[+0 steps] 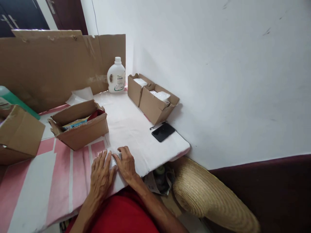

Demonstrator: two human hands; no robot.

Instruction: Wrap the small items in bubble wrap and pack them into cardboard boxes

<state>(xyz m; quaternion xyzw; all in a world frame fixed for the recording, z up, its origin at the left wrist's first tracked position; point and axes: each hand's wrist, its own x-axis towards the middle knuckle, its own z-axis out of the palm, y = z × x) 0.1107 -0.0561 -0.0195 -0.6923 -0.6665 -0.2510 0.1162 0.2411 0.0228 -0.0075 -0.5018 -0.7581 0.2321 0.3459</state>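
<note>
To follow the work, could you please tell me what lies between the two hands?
In the head view, a white bundle lies between the left hand and the right hand, both touching it on the white cloth.

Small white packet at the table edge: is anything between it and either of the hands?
Nothing visible. The left hand and the right hand both lie directly on the small white packet, covering most of it. The nearest other thing, an open brown cardboard box, stands apart behind them on the pink and white cloth.
</note>
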